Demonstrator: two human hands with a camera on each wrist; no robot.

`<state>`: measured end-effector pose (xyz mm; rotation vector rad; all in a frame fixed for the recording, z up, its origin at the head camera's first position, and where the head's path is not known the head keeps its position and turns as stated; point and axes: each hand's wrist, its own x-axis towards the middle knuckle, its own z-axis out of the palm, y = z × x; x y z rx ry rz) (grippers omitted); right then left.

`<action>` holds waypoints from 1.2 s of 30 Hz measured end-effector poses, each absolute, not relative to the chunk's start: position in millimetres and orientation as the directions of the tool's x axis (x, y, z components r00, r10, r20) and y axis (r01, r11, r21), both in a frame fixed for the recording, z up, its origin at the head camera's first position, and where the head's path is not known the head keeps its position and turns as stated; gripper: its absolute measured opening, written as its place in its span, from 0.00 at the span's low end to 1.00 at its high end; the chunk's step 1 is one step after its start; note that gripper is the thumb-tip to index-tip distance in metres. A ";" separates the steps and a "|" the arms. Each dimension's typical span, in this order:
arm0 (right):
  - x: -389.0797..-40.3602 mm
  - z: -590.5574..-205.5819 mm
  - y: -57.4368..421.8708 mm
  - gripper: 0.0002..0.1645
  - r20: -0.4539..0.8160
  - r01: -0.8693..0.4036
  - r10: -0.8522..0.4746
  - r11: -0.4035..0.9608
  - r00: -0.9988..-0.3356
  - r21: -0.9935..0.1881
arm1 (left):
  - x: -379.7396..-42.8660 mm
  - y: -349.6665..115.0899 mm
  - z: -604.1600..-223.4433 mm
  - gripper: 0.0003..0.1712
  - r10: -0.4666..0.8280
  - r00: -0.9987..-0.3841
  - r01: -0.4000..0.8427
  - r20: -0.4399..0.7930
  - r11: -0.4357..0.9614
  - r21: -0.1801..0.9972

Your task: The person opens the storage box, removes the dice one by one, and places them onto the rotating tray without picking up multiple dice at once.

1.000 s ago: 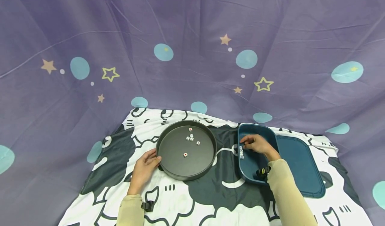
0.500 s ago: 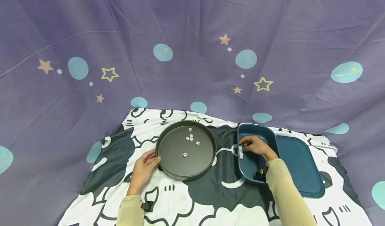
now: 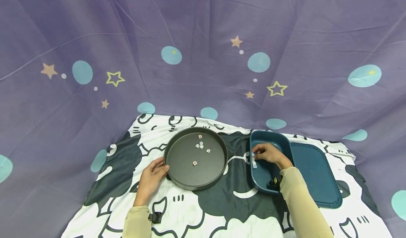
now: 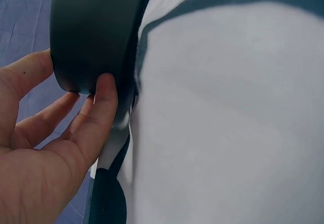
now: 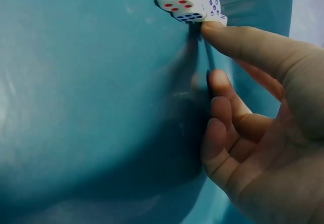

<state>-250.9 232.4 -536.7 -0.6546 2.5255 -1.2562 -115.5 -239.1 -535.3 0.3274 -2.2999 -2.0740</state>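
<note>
The left hand [image 3: 149,182] pinched the pan [image 3: 182,167] at nine o'clock; the right hand [image 3: 270,152], pinching or not I couldn't tell, had its thumb against dice [image 3: 254,165] lined at nine o'clock inside the box [image 3: 264,174]. Light, square pressure probably suited the row.

Six dice [image 3: 195,163] are lying in one pan [image 3: 182,153]; one box [image 3: 263,178] is holding several more, partly hidden; one lid [image 3: 317,174] and two hands [image 3: 151,180] are showing.

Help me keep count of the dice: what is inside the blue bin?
White dice sit in the blue bin by its left wall, touched by the right hand. The hand covers part of the bin's floor; anything underneath, more dice included, cannot be seen.
</note>
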 end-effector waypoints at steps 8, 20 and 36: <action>-251.2 -536.0 231.9 0.09 -0.036 -0.265 -0.489 0.532 -0.871 -0.804 | -114.3 -238.3 -533.3 0.31 -0.167 -0.978 -0.143 -0.126 0.089 0.986; -247.7 -520.6 236.7 0.08 -0.027 -0.223 -0.388 0.583 -0.921 -0.781 | -114.9 -239.3 -535.0 0.31 -0.162 -0.980 -0.134 -0.120 0.080 0.988; -234.9 -468.7 214.3 0.10 0.046 -0.278 -0.366 0.613 -0.930 -0.739 | -116.8 -239.7 -538.1 0.30 -0.171 -0.978 -0.137 -0.121 0.083 0.987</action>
